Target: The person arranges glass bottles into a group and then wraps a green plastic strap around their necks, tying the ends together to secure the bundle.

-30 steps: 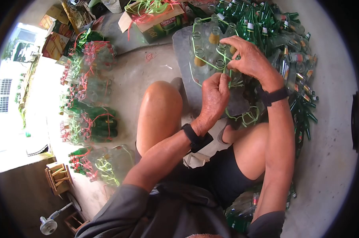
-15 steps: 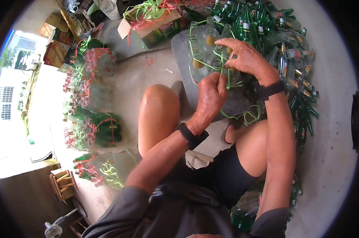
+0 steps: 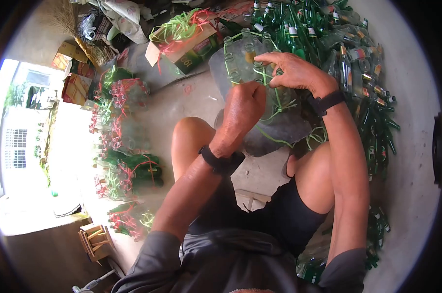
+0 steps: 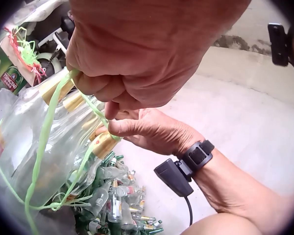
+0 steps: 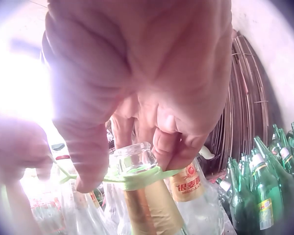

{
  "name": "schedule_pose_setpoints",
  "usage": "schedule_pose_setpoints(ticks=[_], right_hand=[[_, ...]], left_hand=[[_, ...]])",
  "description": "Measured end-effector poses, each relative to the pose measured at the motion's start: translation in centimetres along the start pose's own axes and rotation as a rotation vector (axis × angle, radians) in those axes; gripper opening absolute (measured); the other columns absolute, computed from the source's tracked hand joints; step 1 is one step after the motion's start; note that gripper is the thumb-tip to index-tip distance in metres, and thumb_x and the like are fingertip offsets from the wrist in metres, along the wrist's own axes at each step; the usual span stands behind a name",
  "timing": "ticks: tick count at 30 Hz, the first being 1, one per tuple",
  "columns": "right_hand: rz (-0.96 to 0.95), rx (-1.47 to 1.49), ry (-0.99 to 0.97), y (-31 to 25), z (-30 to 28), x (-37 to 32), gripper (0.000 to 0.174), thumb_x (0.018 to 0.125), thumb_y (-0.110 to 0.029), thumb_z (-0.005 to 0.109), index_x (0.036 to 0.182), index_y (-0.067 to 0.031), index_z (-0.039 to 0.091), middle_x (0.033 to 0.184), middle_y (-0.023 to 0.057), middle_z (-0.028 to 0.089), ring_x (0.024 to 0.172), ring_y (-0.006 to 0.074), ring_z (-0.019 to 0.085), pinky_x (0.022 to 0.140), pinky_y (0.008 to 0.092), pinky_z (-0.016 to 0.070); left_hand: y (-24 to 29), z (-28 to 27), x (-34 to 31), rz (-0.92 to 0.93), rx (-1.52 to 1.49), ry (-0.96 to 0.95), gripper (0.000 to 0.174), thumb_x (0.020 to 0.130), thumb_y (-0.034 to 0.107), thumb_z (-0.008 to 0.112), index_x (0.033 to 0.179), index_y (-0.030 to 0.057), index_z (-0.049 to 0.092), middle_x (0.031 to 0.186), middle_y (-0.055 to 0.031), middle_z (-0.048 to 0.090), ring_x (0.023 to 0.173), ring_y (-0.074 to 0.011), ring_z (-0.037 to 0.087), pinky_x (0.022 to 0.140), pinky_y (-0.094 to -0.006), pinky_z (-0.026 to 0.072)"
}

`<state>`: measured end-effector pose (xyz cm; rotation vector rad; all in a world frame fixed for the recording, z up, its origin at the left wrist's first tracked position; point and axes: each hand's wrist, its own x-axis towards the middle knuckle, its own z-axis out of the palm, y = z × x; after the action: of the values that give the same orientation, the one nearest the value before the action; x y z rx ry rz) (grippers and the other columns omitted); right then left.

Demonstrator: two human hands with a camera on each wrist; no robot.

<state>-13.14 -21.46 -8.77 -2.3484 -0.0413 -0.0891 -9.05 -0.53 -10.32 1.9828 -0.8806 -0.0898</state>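
A cluster of clear glass bottles (image 3: pixel 240 53) stands on the floor in front of the seated person, with green string (image 3: pixel 274 105) looped round the necks. My left hand (image 3: pixel 252 93) is a fist gripping that green string (image 4: pixel 46 127) and holding it taut above the bottles (image 4: pixel 19 147). My right hand (image 3: pixel 269 66) reaches over the cluster. Its thumb and fingers pinch the string (image 5: pixel 137 177) against a gold-foiled bottle neck (image 5: pixel 134 159). The left hand (image 4: pixel 137 54) hangs just above the right hand (image 4: pixel 152 131).
A large heap of green bottles (image 3: pixel 362 63) lies to the right and behind. Tied bundles of bottles (image 3: pixel 125 168) line the left side. A cardboard box (image 3: pixel 186 36) of green and red string stands at the back. A small wooden stool (image 3: pixel 96 239) is near left.
My left hand has risen and moved forward with the string, closing in on the right hand over the bottle necks. The right hand has stayed on the cluster.
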Motion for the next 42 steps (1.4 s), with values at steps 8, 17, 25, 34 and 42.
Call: schedule_pose_setpoints(ticks=[8, 17, 25, 34, 42], right_hand=[[-0.039, -0.032, 0.036, 1.3, 0.8, 0.6, 0.073, 0.073, -0.008, 0.075, 0.144, -0.0117, 0.058, 0.128, 0.0146, 0.068, 0.098, 0.0267, 0.068, 0.091, 0.0395, 0.0547], [0.060, 0.055, 0.055, -0.3, 0.9, 0.6, 0.063, 0.074, -0.004, 0.078, 0.135, -0.0112, 0.063, 0.124, 0.0213, 0.070, 0.118, 0.0385, 0.065, 0.099, 0.0420, 0.0522], [-0.067, -0.026, 0.114, 1.3, 1.7, 1.3, 0.058, 0.073, -0.001, 0.076, 0.129, -0.0102, 0.063, 0.120, 0.0210, 0.070, 0.115, 0.0392, 0.066, 0.098, 0.0422, 0.0526], [-0.074, -0.019, 0.106, 1.1, 1.5, 1.0, 0.060, 0.074, 0.000, 0.076, 0.131, -0.0069, 0.061, 0.115, 0.0170, 0.070, 0.110, 0.0316, 0.067, 0.096, 0.0409, 0.0524], [-0.065, 0.026, 0.083, 1.3, 1.6, 1.1, 0.062, 0.074, -0.001, 0.073, 0.134, -0.0086, 0.060, 0.114, 0.0163, 0.069, 0.109, 0.0308, 0.067, 0.095, 0.0401, 0.0525]], left_hand=[[-1.0, -1.7, 4.0, 0.347, 0.337, -0.134, 0.016, 0.089, 0.010, 0.064, 0.083, -0.0035, 0.069, 0.073, -0.0213, 0.067, 0.065, -0.0319, 0.069, 0.062, -0.0412, 0.0535], [-2.2, -1.5, 6.9, 0.174, 0.293, -0.077, 0.020, 0.087, 0.015, 0.063, 0.088, -0.0011, 0.075, 0.072, -0.0230, 0.068, 0.066, -0.0332, 0.072, 0.065, -0.0399, 0.0563], [-1.8, -1.5, 5.3, 0.001, 0.380, -0.036, 0.023, 0.085, 0.016, 0.060, 0.089, 0.0003, 0.076, 0.076, -0.0232, 0.070, 0.073, -0.0374, 0.073, 0.068, -0.0428, 0.0571], [-4.5, -0.6, 3.1, 0.014, 0.149, 0.062, 0.019, 0.084, 0.011, 0.063, 0.079, -0.0034, 0.074, 0.068, -0.0276, 0.062, 0.059, -0.0372, 0.068, 0.060, -0.0443, 0.0528], [-2.5, -0.5, 0.2, -0.246, -0.316, 0.152, 0.025, 0.093, 0.014, 0.068, 0.100, -0.0095, 0.075, 0.071, -0.0056, 0.067, 0.062, -0.0082, 0.056, 0.053, -0.0289, 0.0441]])
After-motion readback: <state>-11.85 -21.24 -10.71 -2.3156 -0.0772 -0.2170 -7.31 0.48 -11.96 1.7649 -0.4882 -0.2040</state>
